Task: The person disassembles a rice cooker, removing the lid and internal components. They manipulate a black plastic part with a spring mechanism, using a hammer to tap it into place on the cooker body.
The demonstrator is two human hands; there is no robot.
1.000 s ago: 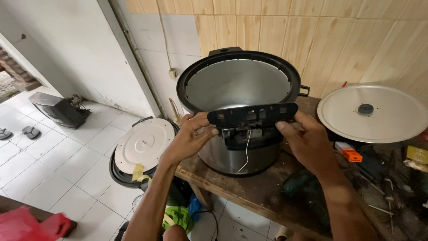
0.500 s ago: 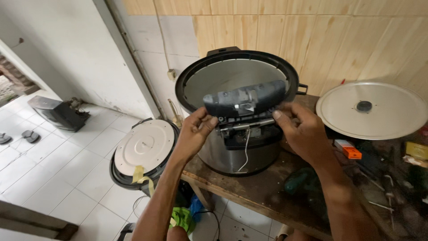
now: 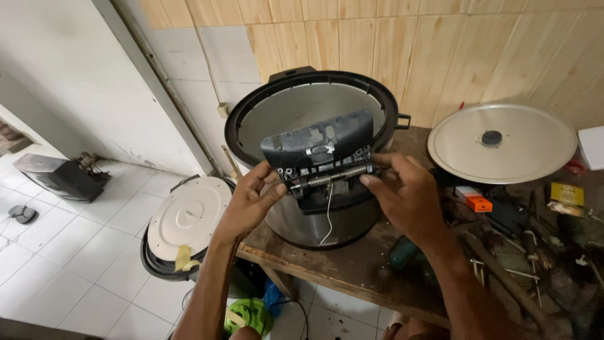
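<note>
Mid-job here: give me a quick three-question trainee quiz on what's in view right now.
1. True or false: both hands hold the dark plastic hinge panel in front of the large rice cooker body.
2. What runs across the panel's lower edge? A) coil spring B) rubber belt C) chain
3. Which hand is nearer the round metal inner lid on the wooden workbench?

Key:
1. True: left hand and right hand grip its ends.
2. A, the coil spring.
3. The right hand.
</note>
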